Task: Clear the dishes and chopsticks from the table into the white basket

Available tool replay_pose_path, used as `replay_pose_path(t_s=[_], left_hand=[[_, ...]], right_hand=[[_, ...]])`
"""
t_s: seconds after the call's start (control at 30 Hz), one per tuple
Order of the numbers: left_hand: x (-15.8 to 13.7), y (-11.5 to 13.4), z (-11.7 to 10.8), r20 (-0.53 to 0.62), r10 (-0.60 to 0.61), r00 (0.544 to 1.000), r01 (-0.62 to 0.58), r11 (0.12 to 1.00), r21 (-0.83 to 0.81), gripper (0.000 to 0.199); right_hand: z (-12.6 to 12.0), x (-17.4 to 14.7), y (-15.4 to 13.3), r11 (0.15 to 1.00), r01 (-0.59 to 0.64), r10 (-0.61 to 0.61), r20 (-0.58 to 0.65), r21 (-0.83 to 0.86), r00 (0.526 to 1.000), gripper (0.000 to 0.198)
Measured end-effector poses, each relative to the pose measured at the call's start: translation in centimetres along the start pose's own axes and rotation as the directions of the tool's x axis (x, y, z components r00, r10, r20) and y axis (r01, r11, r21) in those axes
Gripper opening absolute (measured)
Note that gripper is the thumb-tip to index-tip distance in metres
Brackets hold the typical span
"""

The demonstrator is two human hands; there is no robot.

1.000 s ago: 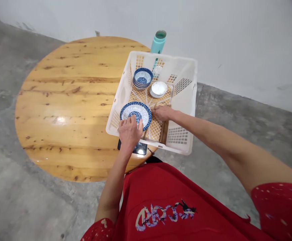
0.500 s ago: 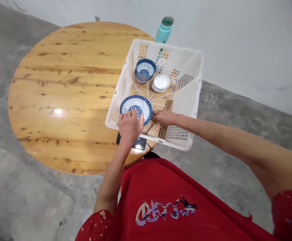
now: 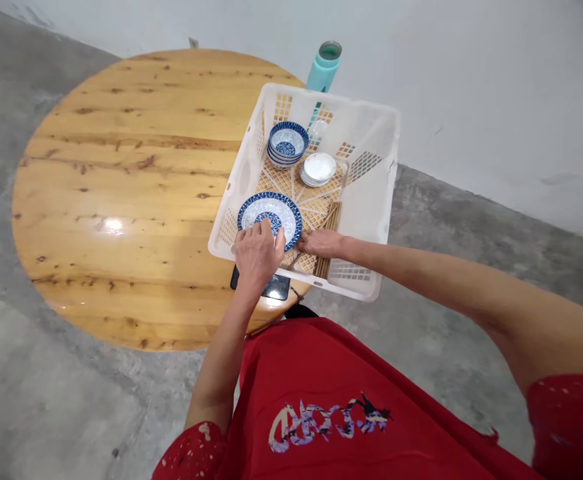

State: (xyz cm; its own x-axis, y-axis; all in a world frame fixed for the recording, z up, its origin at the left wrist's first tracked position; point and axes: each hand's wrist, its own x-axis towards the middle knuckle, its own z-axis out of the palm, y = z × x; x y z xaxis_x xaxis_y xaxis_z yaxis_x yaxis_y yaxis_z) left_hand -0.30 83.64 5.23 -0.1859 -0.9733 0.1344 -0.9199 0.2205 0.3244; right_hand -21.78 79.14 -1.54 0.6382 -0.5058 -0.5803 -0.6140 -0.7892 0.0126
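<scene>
A blue-and-white patterned plate (image 3: 291, 210) lies at the near left inside a white plastic basket (image 3: 371, 200). My left hand (image 3: 257, 250) is curled over the plate's near edge, its thumb on the right side of the fingers. At the plate's right rim, my right hand (image 3: 321, 243) has its fingers closed against the edge; the fingertips are partly hidden. Under and beside that hand lie wooden chopsticks (image 3: 323, 265), some in a bundle along the basket's right side. Behind the plate stand stacked blue-and-white bowls (image 3: 287, 143) and a stack of small white dishes (image 3: 319, 168).
The basket rests on a round wooden table (image 3: 121, 160), near its right edge. A turquoise bottle (image 3: 323, 70) stands behind the basket. Beneath my left wrist is a dark phone (image 3: 277, 287) at the near table edge. A white wall (image 3: 471, 100) rises behind.
My right hand has shifted slightly left and down, closer against the plate's rim. The left hand stays on the plate. The whole view has moved slightly.
</scene>
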Motion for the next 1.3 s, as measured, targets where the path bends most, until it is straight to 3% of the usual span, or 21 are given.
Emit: replay_pose_path(t_s=[0.23,0.53,0.77,1.3], left_hand=[[0.0,0.1,-0.2,0.014,-0.003,1.0,0.003,1.0,0.003,0.032],[-0.1,0.1,-0.2,0.013,-0.007,1.0,0.007,1.0,-0.008,0.033],[-0.1,0.1,-0.2,0.018,-0.004,1.0,0.004,1.0,-0.012,0.033],[0.0,0.1,-0.1,0.02,-0.002,1.0,0.003,1.0,-0.022,0.032]], right_hand=[[0.3,0.1,0.3,0.989,0.135,-0.137,-0.054,-0.053,0.989,0.036],[0.7,-0.4,2.2,0.968,0.217,-0.228,-0.086,-0.123,0.97,0.03],[0.9,-0.2,1.5,0.977,0.171,-0.173,-0.002,-0.123,0.985,0.032],[0.7,-0.4,0.6,0.991,0.099,-0.096,0.032,-0.091,0.995,0.029]])
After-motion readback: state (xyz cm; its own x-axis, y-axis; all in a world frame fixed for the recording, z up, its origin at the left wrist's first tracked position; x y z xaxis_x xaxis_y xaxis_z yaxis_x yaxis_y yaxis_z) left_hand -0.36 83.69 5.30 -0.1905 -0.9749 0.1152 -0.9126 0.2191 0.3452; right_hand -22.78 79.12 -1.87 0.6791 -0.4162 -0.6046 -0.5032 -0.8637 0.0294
